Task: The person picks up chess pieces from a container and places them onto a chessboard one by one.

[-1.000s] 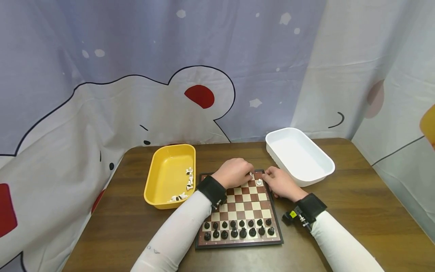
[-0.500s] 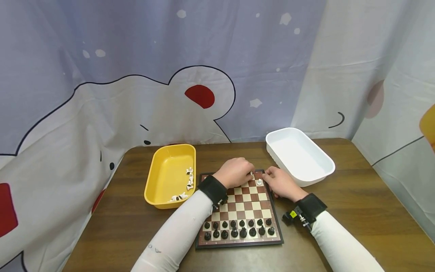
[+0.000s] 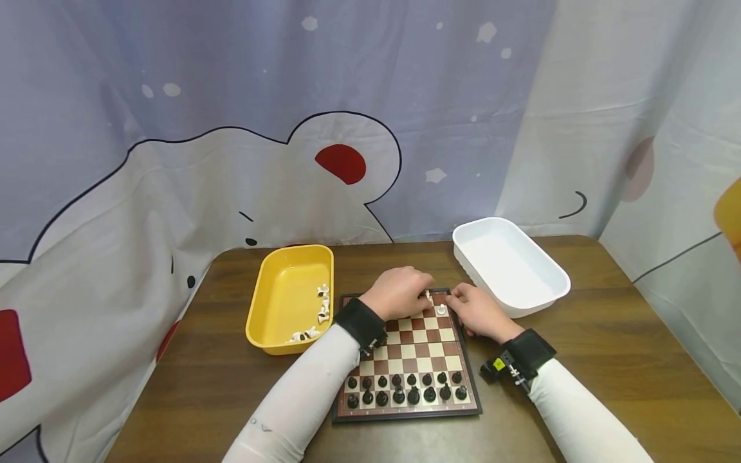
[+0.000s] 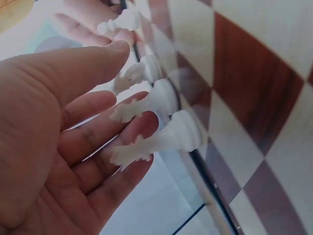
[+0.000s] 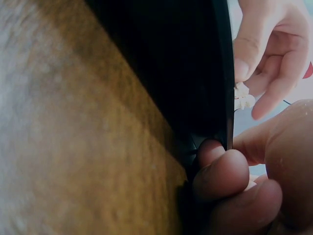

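My left hand (image 3: 399, 294) is over the far edge of the chessboard (image 3: 410, 352). In the left wrist view, the thumb and loosely bent fingers of this hand (image 4: 63, 122) lie on either side of standing white chess pieces, with a gap between them. These are a knight (image 4: 137, 73) near the thumb tip, a crowned piece (image 4: 146, 101) and a taller piece (image 4: 159, 142). A white pawn (image 3: 442, 309) stands near the far right corner. There my right hand (image 3: 479, 310) grips the board's edge; its fingertips (image 5: 222, 174) curl at the dark rim in the right wrist view.
Two rows of black chess pieces (image 3: 413, 396) stand along the near side. Left of the board, a yellow tray (image 3: 260, 296) holds several white pieces (image 3: 323, 308). A white tray (image 3: 509, 263) sits at the back right, close beyond my right hand.
Hardly anything differs. My left hand shifts very slightly over the far edge; my right hand stays at the board's corner.
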Available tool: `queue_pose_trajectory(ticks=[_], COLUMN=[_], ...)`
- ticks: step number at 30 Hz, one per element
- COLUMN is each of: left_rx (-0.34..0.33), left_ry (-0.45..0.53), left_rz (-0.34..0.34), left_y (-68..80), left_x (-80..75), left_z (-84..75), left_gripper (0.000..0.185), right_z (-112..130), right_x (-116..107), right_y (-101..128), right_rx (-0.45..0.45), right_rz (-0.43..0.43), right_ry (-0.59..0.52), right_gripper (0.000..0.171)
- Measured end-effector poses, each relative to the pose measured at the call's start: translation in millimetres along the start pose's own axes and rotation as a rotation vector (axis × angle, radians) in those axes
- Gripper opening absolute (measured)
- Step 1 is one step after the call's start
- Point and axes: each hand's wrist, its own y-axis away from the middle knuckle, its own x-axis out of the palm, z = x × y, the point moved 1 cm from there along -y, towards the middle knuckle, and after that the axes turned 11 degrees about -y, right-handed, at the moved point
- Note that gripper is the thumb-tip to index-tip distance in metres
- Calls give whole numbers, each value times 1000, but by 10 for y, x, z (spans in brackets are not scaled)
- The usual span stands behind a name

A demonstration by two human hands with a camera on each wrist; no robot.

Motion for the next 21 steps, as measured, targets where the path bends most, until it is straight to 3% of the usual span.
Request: queue_pose_trajectory(ticks=[7, 21], left_rx=[-45, -202], left_ry=[22, 172], left_rz=[-14, -113], left_y=[103, 499], left_x=[-137, -359], left_z=[75, 447], left_gripper=[41, 43], right_z=[-23, -57], right_x=[-17, -45], right_y=[-4, -5], right_rx=[-10, -5], right_rz=[-2, -7], right_ry=[17, 27], right_gripper=[28, 30])
